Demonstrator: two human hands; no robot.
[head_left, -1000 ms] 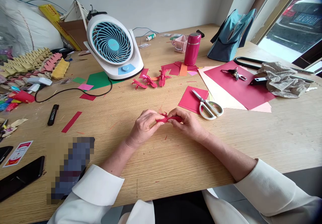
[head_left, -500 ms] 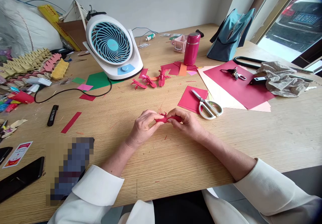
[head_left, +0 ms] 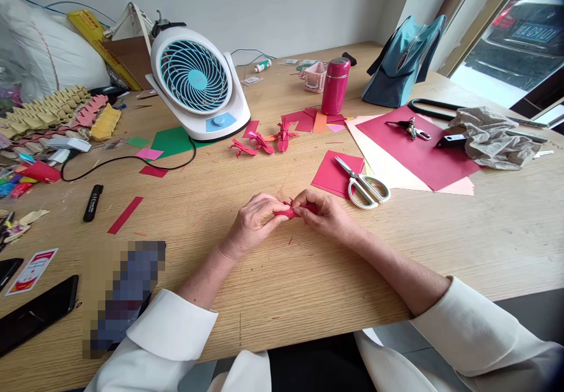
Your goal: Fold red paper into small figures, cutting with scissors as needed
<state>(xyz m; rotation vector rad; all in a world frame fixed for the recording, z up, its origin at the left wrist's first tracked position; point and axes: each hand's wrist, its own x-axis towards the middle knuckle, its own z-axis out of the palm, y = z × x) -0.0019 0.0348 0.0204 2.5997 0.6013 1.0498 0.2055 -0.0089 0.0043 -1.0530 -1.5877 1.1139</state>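
Observation:
Between my two hands is a small piece of folded red paper (head_left: pixel 289 211), partly hidden by the fingers. My left hand (head_left: pixel 257 218) pinches its left end between thumb and fingers. The right end is pinched by my right hand (head_left: pixel 325 214), whose fingertips nearly touch those of the left. Several folded red paper figures (head_left: pixel 264 142) stand beyond the hands. White-handled scissors (head_left: pixel 363 186) lie partly on a square of red paper (head_left: pixel 332 171), to the right of my right hand.
A white fan (head_left: pixel 196 77) stands at the back left, its black cord (head_left: pixel 127 157) running left. Behind the figures is a pink flask (head_left: pixel 336 86). Large red sheets (head_left: pixel 418 157) lie at right, a black marker (head_left: pixel 93 203) and phone (head_left: pixel 39 315) at left.
My fingers have shifted very slightly on the red paper, and less of its upper points shows between them. Both hands keep their pinch in nearly the same place.

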